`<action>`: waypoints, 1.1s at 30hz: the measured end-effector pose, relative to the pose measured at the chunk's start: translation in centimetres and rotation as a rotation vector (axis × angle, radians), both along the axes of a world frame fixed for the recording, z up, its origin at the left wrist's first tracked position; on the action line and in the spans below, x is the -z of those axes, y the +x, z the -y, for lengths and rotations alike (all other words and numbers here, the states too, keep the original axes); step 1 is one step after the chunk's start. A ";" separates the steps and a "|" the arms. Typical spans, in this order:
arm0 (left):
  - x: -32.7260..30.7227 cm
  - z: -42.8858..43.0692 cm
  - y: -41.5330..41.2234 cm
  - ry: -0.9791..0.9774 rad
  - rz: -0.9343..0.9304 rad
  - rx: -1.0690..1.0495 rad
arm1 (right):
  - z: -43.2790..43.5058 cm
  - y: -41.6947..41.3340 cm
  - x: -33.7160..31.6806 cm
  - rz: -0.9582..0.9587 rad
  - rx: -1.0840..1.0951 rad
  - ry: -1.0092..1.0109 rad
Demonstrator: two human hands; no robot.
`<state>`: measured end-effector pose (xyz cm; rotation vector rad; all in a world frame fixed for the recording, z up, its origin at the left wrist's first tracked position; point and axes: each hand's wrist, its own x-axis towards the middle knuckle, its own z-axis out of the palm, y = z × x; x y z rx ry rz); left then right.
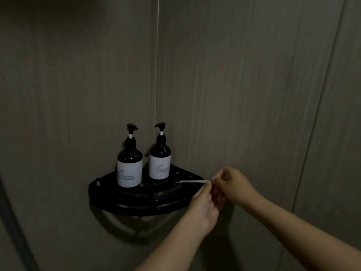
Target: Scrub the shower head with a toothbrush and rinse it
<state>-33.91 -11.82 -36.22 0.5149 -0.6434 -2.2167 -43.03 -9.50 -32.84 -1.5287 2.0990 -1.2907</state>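
Observation:
A thin white toothbrush lies level across the right part of the black corner shelf, its head pointing left toward the bottles. My left hand and my right hand meet at the handle's right end, just off the shelf's right tip. Fingertips of both hands pinch that end. The shower head is not in view.
Two dark pump bottles with white labels stand on the shelf, one at the left and one at the back. Grey wood-grain wall panels meet in a corner behind them. A dark hose or frame edge runs down the lower left.

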 end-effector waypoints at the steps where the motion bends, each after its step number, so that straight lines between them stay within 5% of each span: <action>1: 0.0 0.0 0.0 0.003 0.000 -0.002 | 0.0 0.1 0.0 0.002 0.001 -0.001; 33: 1.1 -1.8 -1.2 -0.105 0.034 0.089 | -3.5 -0.3 0.8 0.205 0.032 -0.028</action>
